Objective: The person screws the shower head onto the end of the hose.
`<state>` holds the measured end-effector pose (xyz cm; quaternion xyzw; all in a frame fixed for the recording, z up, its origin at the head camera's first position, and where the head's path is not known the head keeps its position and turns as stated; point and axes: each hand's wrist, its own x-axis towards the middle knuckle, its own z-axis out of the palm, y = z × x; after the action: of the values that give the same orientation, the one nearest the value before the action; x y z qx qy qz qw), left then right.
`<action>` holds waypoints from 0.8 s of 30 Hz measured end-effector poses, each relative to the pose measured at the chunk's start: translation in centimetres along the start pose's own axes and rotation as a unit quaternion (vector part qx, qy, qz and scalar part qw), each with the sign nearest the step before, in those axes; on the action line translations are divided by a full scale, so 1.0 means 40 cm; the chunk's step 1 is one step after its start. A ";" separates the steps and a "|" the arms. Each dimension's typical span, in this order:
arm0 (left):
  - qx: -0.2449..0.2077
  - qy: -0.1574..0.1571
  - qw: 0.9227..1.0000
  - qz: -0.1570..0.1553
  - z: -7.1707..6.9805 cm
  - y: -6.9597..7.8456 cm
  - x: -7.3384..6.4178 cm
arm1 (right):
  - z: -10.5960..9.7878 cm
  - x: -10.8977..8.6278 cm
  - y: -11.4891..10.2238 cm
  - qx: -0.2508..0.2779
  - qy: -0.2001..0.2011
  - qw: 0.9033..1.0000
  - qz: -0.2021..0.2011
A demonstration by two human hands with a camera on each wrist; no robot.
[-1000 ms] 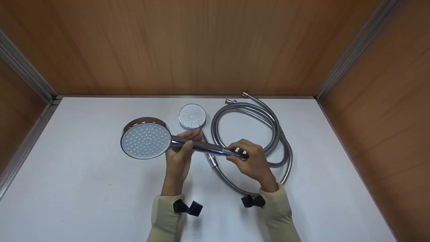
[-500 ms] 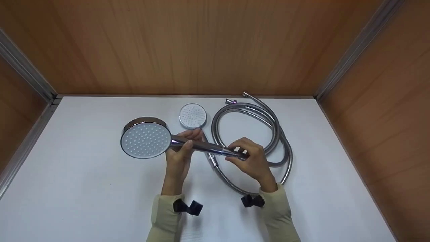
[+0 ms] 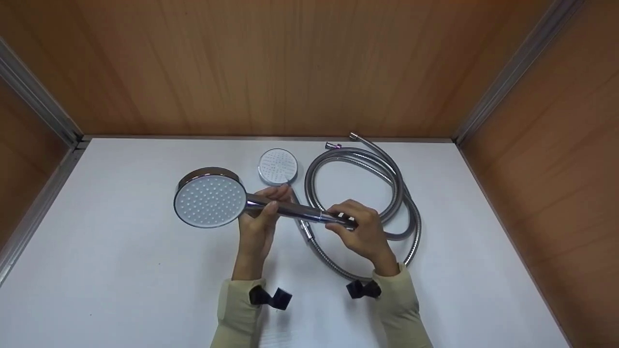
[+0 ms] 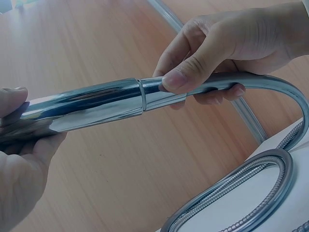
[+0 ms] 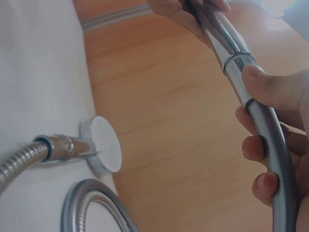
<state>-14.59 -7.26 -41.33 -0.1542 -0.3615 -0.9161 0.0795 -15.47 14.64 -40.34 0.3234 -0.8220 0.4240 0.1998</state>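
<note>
A large chrome shower head (image 3: 210, 200) with a white nozzle face is held up over the table, its face toward the head camera. My left hand (image 3: 256, 232) holds its handle (image 4: 96, 104) near the neck, thumb on top. At the handle's lower end, my right hand (image 3: 365, 232) grips the metal connector of a smooth grey shower hose (image 5: 275, 145). The thumb presses on the connector (image 4: 164, 99), and the other fingers wrap round the hose behind it. Connector and handle meet end to end at a thin ring; the threads are hidden.
Behind my hands a smaller shower head (image 3: 277, 166) lies face up, joined to a ribbed metal hose (image 3: 333, 266). Coiled hoses (image 3: 399, 193) lie at the right, with two loose ends (image 3: 354, 137) near the back wall. Wooden panels (image 3: 290, 67) enclose the white table (image 3: 121, 290).
My right hand's fingers shift slightly at the hose connector. The shower head and my left hand stay in place.
</note>
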 end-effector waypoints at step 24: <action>-0.003 -0.005 1.000 -0.003 -0.006 0.001 0.000 | 0.003 0.001 -0.002 0.005 0.001 1.000 0.010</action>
<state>-14.64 -7.44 -41.46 -0.1579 -0.3592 -0.9168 0.0745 -15.45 14.50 -40.34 0.3159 -0.8226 0.4306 0.1952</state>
